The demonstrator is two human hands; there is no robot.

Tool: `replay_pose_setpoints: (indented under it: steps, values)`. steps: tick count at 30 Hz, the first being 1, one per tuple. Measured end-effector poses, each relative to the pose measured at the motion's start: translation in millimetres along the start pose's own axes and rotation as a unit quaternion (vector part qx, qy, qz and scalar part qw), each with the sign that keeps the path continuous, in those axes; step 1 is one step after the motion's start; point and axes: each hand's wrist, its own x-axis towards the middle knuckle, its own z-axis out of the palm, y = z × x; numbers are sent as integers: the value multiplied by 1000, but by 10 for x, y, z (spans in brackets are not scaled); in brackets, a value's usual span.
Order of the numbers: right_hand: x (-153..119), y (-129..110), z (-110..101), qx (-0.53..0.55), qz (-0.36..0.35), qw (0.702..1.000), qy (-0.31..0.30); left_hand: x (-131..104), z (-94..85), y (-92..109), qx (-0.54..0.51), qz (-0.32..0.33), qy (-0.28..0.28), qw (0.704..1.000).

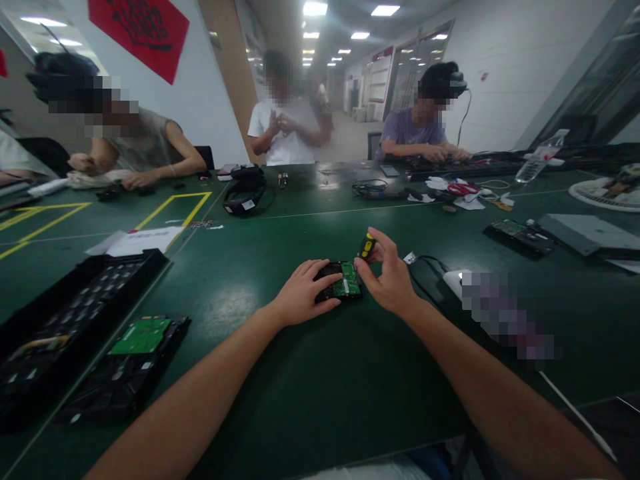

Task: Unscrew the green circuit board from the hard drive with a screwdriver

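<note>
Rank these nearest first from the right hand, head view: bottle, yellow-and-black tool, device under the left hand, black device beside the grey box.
1. Yellow-and-black tool: in the right hand.
2. Device under the left hand: just left.
3. Black device beside the grey box: off to the right.
4. Bottle: right, farther back.

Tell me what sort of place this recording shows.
Probably a shared electronics workroom: a broad green worktable, a small device with a green circuit board beneath the left hand while the right hand holds a yellow-and-black tool, and other people along the far side.
</note>
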Motion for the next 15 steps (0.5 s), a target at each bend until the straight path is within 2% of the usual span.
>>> replay_pose_setpoints:
  steps: [4, 10, 15]
  values:
    - [0, 0, -2, 21, 0, 1000, -17, 1, -6, 4, 2, 1, -1, 1000]
    - [-1, 27, 7, -27, -18, 999, 17, -1, 3, -8, -8, 3, 1, 1000]
    - [13, -11, -3, -1, -8, 1000, 1, -8, 8, 3, -9, 1, 10, 1000]
